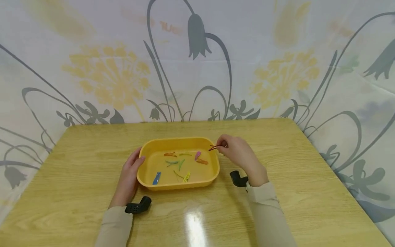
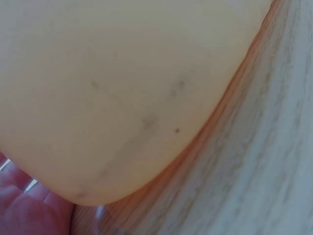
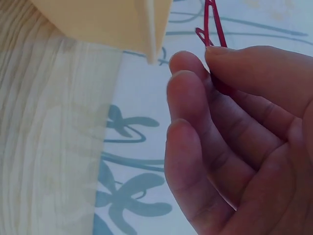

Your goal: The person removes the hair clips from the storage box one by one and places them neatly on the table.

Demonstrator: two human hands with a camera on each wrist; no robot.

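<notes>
From the head cam, the right hand (image 1: pixel 239 153) pinches a dark red hair clip (image 1: pixel 213 148) just over the far right corner of the yellow tray (image 1: pixel 177 186), while the left hand (image 1: pixel 129 175) lies relaxed against the tray's left side. Left wrist cam is basically just blurry tray wall (image 2: pixel 122 88) on the wooden table (image 2: pixel 254 181), and the right wrist cam shows the clip (image 3: pixel 212 22) sticking up between thumb and fingertips (image 3: pixel 188 61), beside the tray corner (image 3: pixel 112 24)

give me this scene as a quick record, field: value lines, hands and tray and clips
surface: wooden table with floral cloth behind
tray: yellow tray at table centre
tray contents: small coloured hair clips, among them a blue clip and a pink clip
left hand: left hand rests against the tray's left side
right hand: right hand pinches a red clip above the tray's right rim
red clip, wrist view: held at the fingertips
</notes>
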